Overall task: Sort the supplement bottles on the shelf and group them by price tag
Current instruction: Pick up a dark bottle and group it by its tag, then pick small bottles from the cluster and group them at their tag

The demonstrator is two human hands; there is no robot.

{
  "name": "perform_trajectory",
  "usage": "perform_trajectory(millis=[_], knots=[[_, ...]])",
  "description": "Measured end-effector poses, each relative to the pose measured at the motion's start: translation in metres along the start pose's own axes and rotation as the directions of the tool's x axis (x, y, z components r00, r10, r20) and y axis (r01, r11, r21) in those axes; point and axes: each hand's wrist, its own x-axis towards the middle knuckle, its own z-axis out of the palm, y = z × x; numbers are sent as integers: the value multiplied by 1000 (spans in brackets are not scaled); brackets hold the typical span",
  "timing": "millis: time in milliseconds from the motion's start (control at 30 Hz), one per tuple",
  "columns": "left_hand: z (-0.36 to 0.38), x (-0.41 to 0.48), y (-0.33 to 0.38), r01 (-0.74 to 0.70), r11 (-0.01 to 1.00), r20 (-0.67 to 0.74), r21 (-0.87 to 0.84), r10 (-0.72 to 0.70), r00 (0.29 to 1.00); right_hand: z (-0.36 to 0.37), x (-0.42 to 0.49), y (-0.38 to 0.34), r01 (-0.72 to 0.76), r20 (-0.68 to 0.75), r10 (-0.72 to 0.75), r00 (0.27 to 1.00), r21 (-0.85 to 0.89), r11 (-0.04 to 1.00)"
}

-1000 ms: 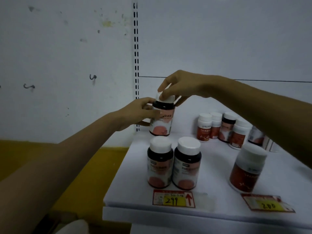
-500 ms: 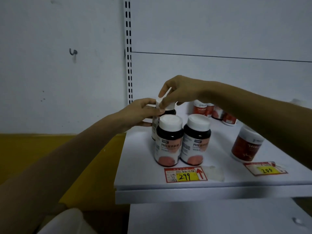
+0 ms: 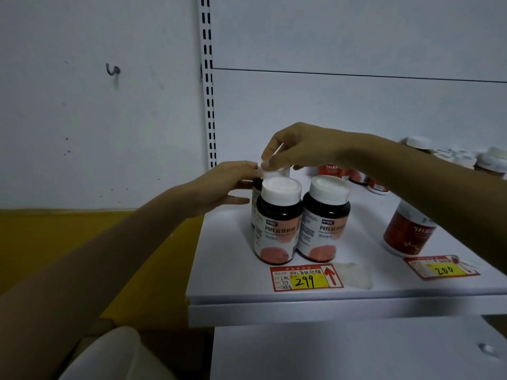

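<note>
Two dark bottles with white caps [image 3: 277,220] [image 3: 325,219] stand side by side behind the 299 price tag [image 3: 306,278]. A third dark bottle [image 3: 256,187] stands right behind the left one, mostly hidden. My right hand [image 3: 296,148] pinches its white cap from above. My left hand [image 3: 227,185] touches its left side with thumb and fingers. A red bottle [image 3: 406,234] stands behind the 200 price tag [image 3: 440,267], partly hidden by my right forearm.
Several more red and white bottles [image 3: 354,174] stand at the back of the white shelf [image 3: 343,300], some at the far right [image 3: 491,160]. A slotted upright rail [image 3: 207,86] runs up the wall at the shelf's left. A lower shelf [image 3: 343,352] lies beneath.
Both hands have lowered the third dark bottle from the air down onto the shelf behind the front left bottle. The camera has moved closer and tilted down.
</note>
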Motion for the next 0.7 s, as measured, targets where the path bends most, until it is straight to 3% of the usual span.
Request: perform_trajectory(millis=[100, 267, 467, 700], knots=[[-6, 2, 14, 7, 999, -67, 35, -5, 998, -9, -2, 0, -9, -16, 9, 1000, 2, 1000], [-3, 6, 59, -70, 955, -186, 287, 127, 974, -36, -20, 5, 5, -109, -7, 994, -21, 1000], [61, 21, 127, -172, 815, -119, 554, 282, 952, -95, -74, 35, -26, -216, 17, 976, -40, 999], [197, 47, 200, -263, 683, 23, 682, 338, 941, -167, -178, 112, -118, -290, 82, 954, -109, 987]])
